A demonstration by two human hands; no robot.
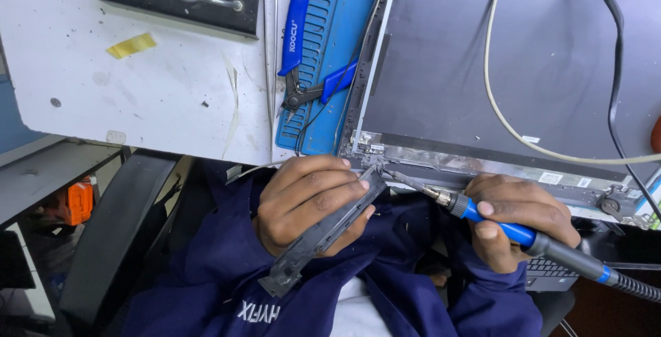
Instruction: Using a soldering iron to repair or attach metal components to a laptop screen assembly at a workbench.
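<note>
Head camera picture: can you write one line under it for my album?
Left hand holds a dark plastic strip while right hand touches a blue soldering iron to it.
</note>
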